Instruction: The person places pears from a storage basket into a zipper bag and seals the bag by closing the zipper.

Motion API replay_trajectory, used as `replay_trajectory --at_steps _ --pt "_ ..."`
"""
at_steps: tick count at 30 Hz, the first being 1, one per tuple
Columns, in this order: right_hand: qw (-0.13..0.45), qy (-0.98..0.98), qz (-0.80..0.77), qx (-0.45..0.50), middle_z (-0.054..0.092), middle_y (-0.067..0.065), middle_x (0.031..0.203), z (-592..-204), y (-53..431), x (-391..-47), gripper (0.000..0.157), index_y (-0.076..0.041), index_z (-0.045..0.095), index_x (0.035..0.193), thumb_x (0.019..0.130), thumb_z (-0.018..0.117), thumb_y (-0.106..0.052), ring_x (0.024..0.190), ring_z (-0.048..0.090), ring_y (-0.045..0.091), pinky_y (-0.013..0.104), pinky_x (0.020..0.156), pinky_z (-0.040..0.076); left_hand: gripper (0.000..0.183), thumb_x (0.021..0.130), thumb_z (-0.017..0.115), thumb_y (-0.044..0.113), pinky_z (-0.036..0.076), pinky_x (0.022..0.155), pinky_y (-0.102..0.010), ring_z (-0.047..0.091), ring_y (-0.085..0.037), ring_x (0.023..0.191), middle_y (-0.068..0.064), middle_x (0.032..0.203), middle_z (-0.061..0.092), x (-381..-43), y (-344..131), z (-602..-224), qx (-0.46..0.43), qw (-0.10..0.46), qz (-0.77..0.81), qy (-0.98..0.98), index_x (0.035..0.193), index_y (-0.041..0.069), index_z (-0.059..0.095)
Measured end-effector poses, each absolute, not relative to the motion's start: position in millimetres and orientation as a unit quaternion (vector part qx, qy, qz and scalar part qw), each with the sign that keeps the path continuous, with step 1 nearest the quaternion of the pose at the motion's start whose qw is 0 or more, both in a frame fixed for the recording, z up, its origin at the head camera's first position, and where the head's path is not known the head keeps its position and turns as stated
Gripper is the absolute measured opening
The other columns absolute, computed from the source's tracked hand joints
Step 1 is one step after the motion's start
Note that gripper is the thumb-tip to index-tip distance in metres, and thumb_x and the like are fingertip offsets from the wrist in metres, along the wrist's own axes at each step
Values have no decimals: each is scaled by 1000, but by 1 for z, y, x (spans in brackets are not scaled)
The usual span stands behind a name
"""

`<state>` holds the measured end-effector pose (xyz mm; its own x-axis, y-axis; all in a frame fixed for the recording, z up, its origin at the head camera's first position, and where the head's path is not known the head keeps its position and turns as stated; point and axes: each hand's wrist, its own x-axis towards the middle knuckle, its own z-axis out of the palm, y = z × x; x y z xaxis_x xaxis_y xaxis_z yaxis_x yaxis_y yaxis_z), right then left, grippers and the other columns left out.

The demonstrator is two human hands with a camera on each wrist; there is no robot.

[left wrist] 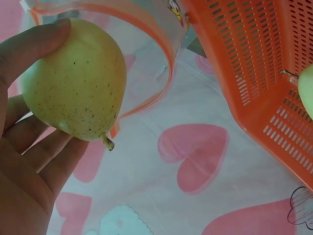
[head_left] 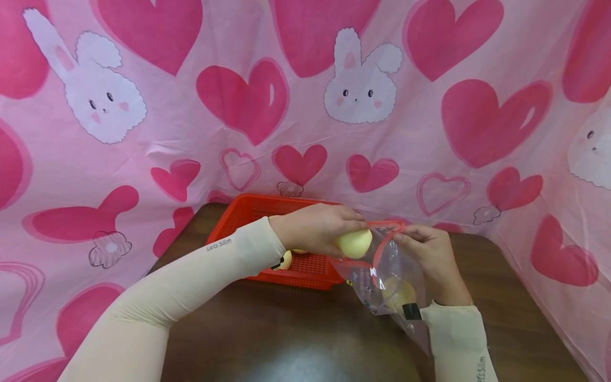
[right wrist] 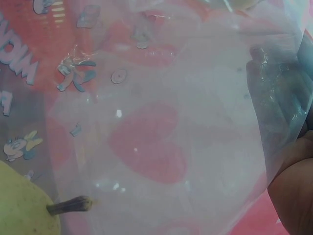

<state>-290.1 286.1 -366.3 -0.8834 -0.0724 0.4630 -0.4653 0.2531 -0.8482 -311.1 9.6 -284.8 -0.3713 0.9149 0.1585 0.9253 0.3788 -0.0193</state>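
Observation:
A yellow-green pear (left wrist: 76,81) with a short stem is gripped between the thumb and fingers of my left hand (head_left: 322,225). It is at the mouth of a clear zip bag (head_left: 365,281) with a red-orange rim and printed cartoon figures. My right hand (head_left: 431,254) pinches the bag's rim at its right side, holding the mouth apart. Low inside the bag sits another pear (head_left: 400,294), whose stem shows in the right wrist view. Behind my left forearm stands a red-orange plastic basket (head_left: 315,270), with more pears (head_left: 285,260) in it, partly hidden by the arm.
The basket rests on a dark brown wooden table (head_left: 296,323), near its back edge. A pink cloth (head_left: 305,122) with hearts and rabbits hangs close behind the table and along its sides.

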Motion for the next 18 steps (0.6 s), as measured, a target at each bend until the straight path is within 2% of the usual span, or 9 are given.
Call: replay_trajectory --at_steps 6,11,18 --pt "154 -775 589 167 74 -2 90 -365 285 -289 23 6 71 103 87 74 -11 85 66 13 23 77 53 72 76 82 39 47 92 -26 49 -14 119 2 131 57 -312 14 -289 -566 73 -29 -821 139 18 54" --pt "141 -760 612 167 74 -2 91 -365 285 -290 23 7 71 102 86 74 -9 87 68 14 24 79 53 73 76 82 42 47 92 -25 50 -13 117 2 130 58 -312 16 -290 -564 63 -29 -823 140 16 54" --pt "146 -747 624 178 74 -1 91 -365 284 -291 20 9 70 101 85 74 -4 86 68 14 24 79 53 67 76 79 43 49 82 -21 57 -9 94 3 115 61 -312 18 -292 -552 34 -32 -833 131 15 56"
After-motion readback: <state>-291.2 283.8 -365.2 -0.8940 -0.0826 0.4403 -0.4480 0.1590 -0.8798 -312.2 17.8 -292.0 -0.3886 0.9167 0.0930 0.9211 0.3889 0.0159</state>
